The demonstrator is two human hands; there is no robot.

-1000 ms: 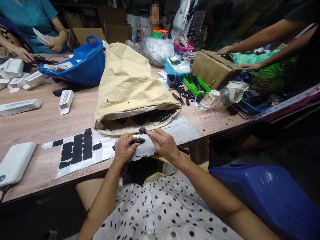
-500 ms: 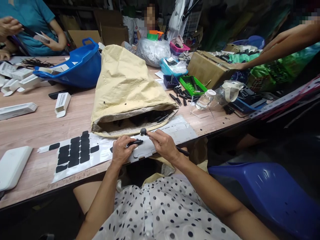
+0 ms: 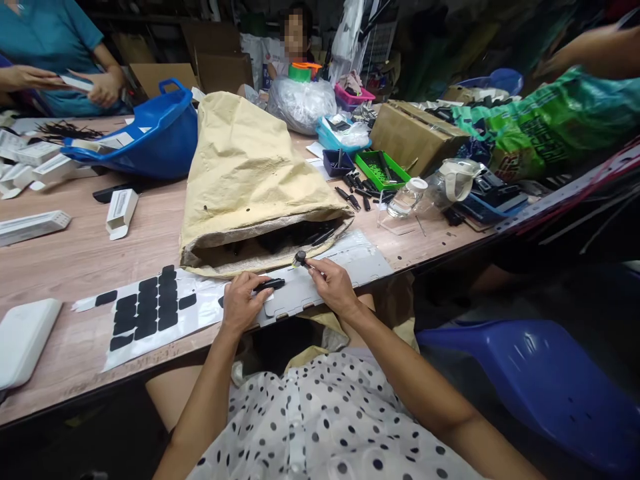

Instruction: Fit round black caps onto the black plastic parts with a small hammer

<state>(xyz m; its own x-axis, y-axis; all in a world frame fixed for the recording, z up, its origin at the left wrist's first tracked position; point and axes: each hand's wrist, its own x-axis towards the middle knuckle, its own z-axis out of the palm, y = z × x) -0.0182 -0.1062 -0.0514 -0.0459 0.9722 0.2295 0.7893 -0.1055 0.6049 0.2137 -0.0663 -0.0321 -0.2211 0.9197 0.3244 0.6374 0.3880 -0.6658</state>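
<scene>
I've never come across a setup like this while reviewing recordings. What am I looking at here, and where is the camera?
There is no machine: a person works with two bare hands, seen by a camera worn on that person's head, looking forward and down. The left hand holds a slim black piece near the table edge. The right hand grips a small round-headed tool, though its exact kind is unclear. On the wooden table, a large yellowish sack lies with its mouth facing the person, dark items inside. To its left are a white sheet bearing black patches and a blue basin. Other people are nearby.
</scene>
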